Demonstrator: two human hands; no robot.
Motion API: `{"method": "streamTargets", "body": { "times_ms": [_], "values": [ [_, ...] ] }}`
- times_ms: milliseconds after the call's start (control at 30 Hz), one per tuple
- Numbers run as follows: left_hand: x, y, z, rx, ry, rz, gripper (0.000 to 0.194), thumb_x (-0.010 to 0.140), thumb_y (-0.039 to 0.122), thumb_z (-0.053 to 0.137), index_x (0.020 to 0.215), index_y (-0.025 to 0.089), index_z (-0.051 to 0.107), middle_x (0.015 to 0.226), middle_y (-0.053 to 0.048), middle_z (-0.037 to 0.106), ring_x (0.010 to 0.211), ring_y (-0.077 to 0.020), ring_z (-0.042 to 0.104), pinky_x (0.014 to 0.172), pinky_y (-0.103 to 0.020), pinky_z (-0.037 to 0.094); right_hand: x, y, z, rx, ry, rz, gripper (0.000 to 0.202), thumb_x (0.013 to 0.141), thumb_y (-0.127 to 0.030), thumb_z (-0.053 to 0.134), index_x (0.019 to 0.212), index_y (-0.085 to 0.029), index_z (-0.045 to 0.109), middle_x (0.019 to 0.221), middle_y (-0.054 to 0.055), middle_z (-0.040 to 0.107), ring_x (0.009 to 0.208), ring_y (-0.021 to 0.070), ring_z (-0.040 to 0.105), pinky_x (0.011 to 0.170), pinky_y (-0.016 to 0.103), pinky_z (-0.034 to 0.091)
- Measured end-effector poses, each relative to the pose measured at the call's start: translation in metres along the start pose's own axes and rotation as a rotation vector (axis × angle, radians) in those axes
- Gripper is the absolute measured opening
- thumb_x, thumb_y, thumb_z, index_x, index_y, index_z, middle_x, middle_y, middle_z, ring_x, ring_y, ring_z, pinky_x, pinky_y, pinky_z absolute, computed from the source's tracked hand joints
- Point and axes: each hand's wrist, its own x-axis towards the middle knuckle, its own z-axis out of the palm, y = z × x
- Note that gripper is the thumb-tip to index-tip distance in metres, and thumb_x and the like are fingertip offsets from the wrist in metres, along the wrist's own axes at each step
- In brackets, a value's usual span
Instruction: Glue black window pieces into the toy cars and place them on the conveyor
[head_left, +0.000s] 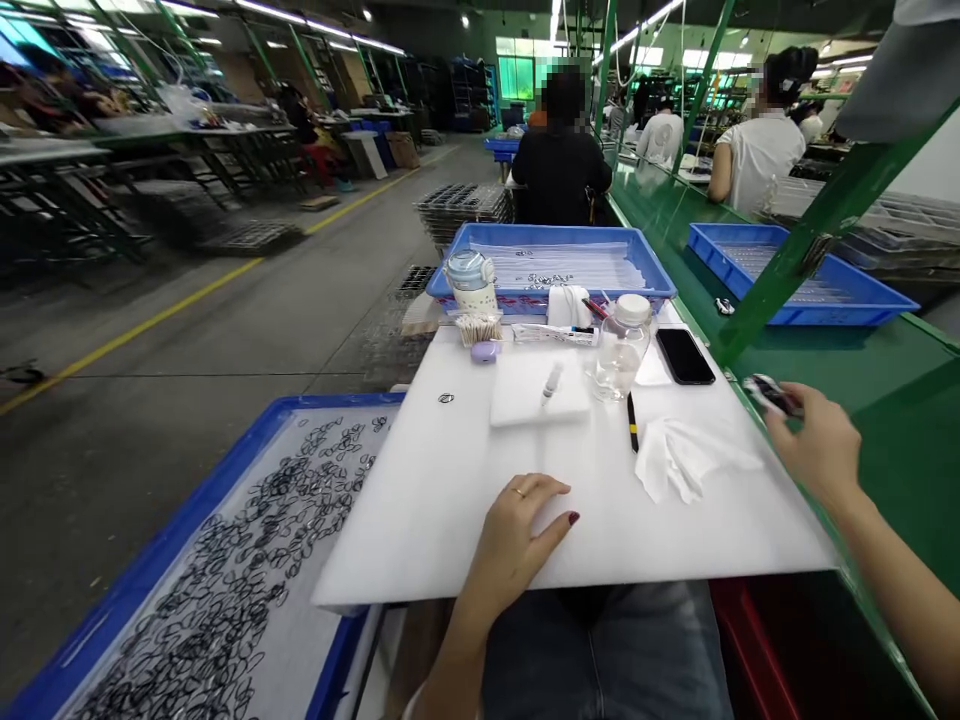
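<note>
My left hand point(517, 540) rests on the white foam board point(420, 520), thumb and fingers apart, holding nothing. Off the board's right side, over the green bench, my right hand point(821, 440) is closed on a small white-and-black toy car point(771, 393). A crumpled white cloth point(686, 455) lies between my hands, nearer the right. Beside it are a black pen-like tool point(633, 424) with a yellow band and a black phone point(685, 357). On a white foam pad point(525, 395) lies a small white tube point(553, 384). One thin black ring point(445, 398) sits on the board's left part.
Along the board's back stand a clear jar point(622, 350), a cup point(472, 280), cotton swabs point(478, 328) and a blue tray point(551, 235). A lower-left tray point(225, 480) holds many black rings. Another blue tray point(855, 315) and a green post point(810, 235) are at right. A person point(561, 160) sits ahead.
</note>
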Motion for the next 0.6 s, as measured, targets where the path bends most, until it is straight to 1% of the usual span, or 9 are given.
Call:
{"method": "streamTargets", "body": {
  "times_ms": [33,100,167,233,267,333,467,533,600],
  "values": [
    [0.0,0.0,-0.001,-0.012,-0.002,-0.004,0.032,0.092,0.037,0.062,0.122,0.026,0.064,0.121,-0.008,0.066,0.112,-0.0273,0.063,0.095,-0.044,0.054,-0.013,-0.024,0.002,0.067,-0.047,-0.141,0.044,0.088,-0.038,0.055,0.128,-0.018,0.057,0.118,0.017,0.067,0.111,0.0323,0.06,0.091,0.044,0.048],
    [-0.001,0.0,-0.002,-0.05,0.005,-0.006,0.053,0.094,0.048,0.058,0.142,0.028,0.048,0.141,-0.012,0.054,0.123,-0.0299,0.058,0.1,-0.047,0.051,-0.04,-0.076,0.008,0.212,-0.161,-0.434,0.029,0.087,-0.037,0.061,0.114,-0.026,0.064,0.112,0.006,0.071,0.104,0.0227,0.065,0.092,0.035,0.053],
    [-0.008,0.0,-0.003,-0.076,0.004,-0.003,0.068,0.094,0.053,0.056,0.153,0.029,0.032,0.152,-0.013,0.043,0.129,-0.0317,0.054,0.105,-0.049,0.049,-0.064,-0.125,0.014,0.416,-0.334,-0.993,0.027,0.096,-0.025,0.049,0.12,-0.023,0.062,0.116,0.007,0.071,0.108,0.0225,0.065,0.094,0.039,0.054],
    [-0.021,0.001,-0.004,-0.06,-0.009,-0.009,0.071,0.094,0.05,0.057,0.155,0.031,0.027,0.154,-0.013,0.041,0.134,-0.0322,0.05,0.108,-0.05,0.046,-0.08,-0.163,0.019,0.499,-0.379,-1.235,0.03,0.098,-0.016,0.044,0.124,-0.021,0.059,0.119,0.007,0.07,0.109,0.0228,0.065,0.09,0.041,0.056],
    [-0.028,0.002,-0.004,-0.04,-0.011,-0.015,0.07,0.094,0.046,0.059,0.155,0.031,0.026,0.154,-0.012,0.041,0.137,-0.0321,0.048,0.11,-0.05,0.044,-0.083,-0.175,0.021,0.544,-0.383,-1.279,0.03,0.098,-0.015,0.044,0.124,-0.021,0.058,0.118,0.007,0.07,0.109,0.0229,0.065,0.088,0.041,0.057],
    [-0.043,0.007,-0.003,-0.014,-0.007,-0.028,0.069,0.093,0.037,0.062,0.154,0.033,0.028,0.151,-0.01,0.046,0.137,-0.0304,0.047,0.111,-0.049,0.044,-0.082,-0.19,0.022,0.68,-0.344,-1.193,0.026,0.096,-0.017,0.05,0.121,-0.02,0.059,0.113,0.008,0.071,0.104,0.0231,0.067,0.086,0.04,0.058],
    [-0.051,0.015,0.0,-0.076,-0.029,-0.052,0.066,0.088,0.021,0.066,0.147,0.034,0.041,0.127,-0.006,0.062,0.108,-0.0229,0.065,0.096,-0.038,0.055,-0.055,-0.204,0.028,0.894,-0.122,-0.644,0.032,0.09,-0.028,0.062,0.119,-0.019,0.055,0.109,0.013,0.068,0.095,0.023,0.068,0.082,0.04,0.059],
    [-0.041,0.014,0.001,-0.043,-0.028,-0.034,0.059,0.083,0.015,0.068,0.138,0.032,0.053,0.121,-0.006,0.063,0.108,-0.0235,0.063,0.097,-0.039,0.054,-0.04,-0.214,0.032,0.887,-0.173,-0.518,0.043,0.087,-0.028,0.063,0.126,-0.017,0.049,0.119,0.016,0.064,0.1,0.0244,0.067,0.084,0.042,0.057],
    [-0.025,0.011,0.0,0.042,-0.037,-0.007,0.059,0.079,0.011,0.07,0.134,0.03,0.057,0.132,-0.008,0.058,0.124,-0.0279,0.055,0.106,-0.045,0.048,-0.029,-0.228,0.035,0.84,-0.334,-0.519,0.049,0.085,-0.028,0.063,0.13,-0.016,0.046,0.125,0.018,0.061,0.107,0.0267,0.064,0.088,0.043,0.055]
  ]
}}
